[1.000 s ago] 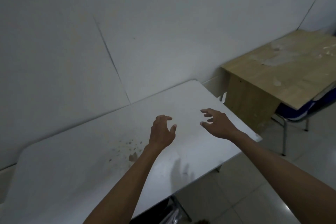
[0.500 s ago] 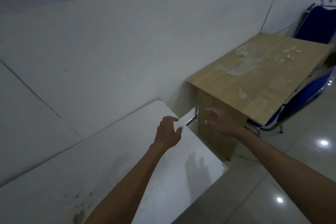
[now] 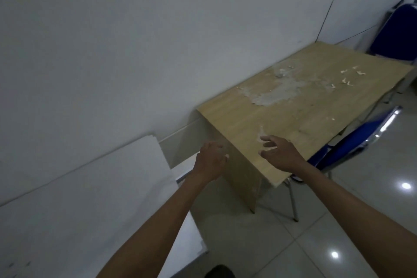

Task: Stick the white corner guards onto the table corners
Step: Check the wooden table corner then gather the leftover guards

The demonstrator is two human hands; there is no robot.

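- We are facing a large pale wall (image 3: 135,52), and it is filling the upper left of our view from nine to twelve o'clock.
- We are looking across a rectangular light-wood table (image 3: 259,124) running from the centre out toward two o'clock, with a grey-white patch of dried residue (image 3: 275,92) on its top.
- We are standing beside a white flat-topped table (image 3: 79,198) lying at eight o'clock.
- We are seeing a blue folding chair with a metal frame (image 3: 352,149) at three o'clock, tucked under the wooden table, and a second blue chair (image 3: 394,36) at one o'clock.
- We are holding our right hand (image 3: 279,153) above the near edge of the wooden top, fingers spread and loosely curved, gripping nothing.
- We are holding our left hand (image 3: 211,158) beside the table's near side panel, fingers loosely curled and, as far as we can tell, empty.
- We are spotting small white L-shaped corner guards (image 3: 348,80) scattered on the far end of the wooden top.
- We are judging that the guards are lying toward one o'clock from both hands, well apart, with the right hand nearer for the reach.
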